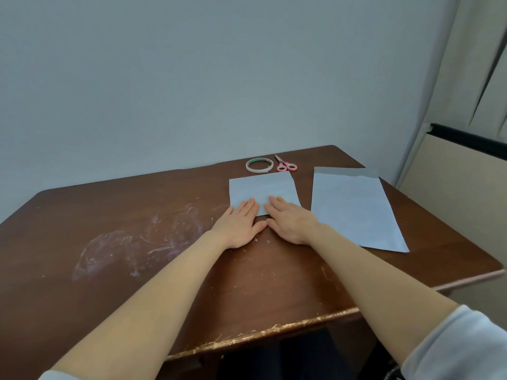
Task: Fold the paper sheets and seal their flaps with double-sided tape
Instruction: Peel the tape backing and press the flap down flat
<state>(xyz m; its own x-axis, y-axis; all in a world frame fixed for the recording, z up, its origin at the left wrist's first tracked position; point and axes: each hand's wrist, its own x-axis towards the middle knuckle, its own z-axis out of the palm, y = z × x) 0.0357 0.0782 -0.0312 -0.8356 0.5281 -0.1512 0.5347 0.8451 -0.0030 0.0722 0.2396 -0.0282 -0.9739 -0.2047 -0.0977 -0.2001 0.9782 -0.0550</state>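
Two hands of ours lie flat and apart, fingers straight, on the near edge of the small sheet. The left hand and right hand press side by side, thumbs nearly meeting, gripping nothing. The sheet rests on a dark brown table, scratched and smeared pale to the sheet's left. Right of the sheet, apart from it, lies a large sheet. Just behind the sheet sit a tape roll and pink scissors. A plain grey wall stands behind, with a pale curtain far right. Our palms hide the sheet's near edge, so we cannot tell how it is folded there.
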